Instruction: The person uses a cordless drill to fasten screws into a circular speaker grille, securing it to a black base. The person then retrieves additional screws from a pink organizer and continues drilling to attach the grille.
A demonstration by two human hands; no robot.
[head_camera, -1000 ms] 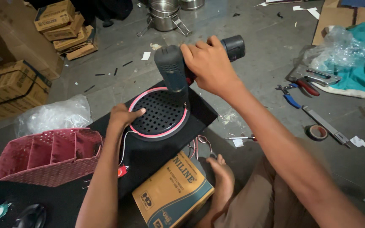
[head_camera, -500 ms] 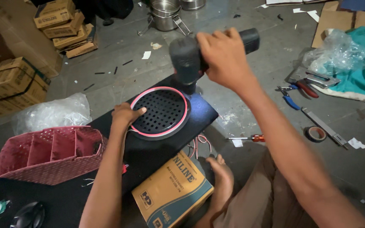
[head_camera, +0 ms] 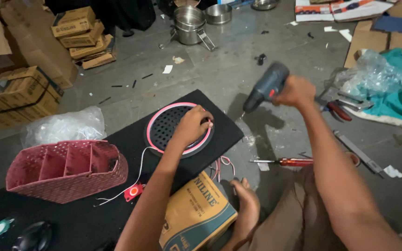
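Note:
A round black speaker grille with a pink ring [head_camera: 164,128] sits in a black felt-covered board [head_camera: 219,135]. My left hand [head_camera: 192,124] rests flat on the grille's right side. My right hand [head_camera: 296,90] grips a dark cordless drill [head_camera: 266,88], held above the floor to the right of the board, its bit pointing down-left and clear of the board. Thin white and red wires [head_camera: 138,174] run from the grille to a small red part [head_camera: 133,191].
A red partitioned basket [head_camera: 66,172] stands on the board's left. A tan cardboard box [head_camera: 196,211] lies by my foot [head_camera: 245,209]. A red-handled screwdriver [head_camera: 287,161], pliers [head_camera: 338,110], plastic bags, stacked cartons [head_camera: 15,95] and steel pots [head_camera: 189,18] lie around on the concrete floor.
My right hand has carried the drill off the grille, out to the right and lower. My left hand has slid from the grille's left edge onto its right side.

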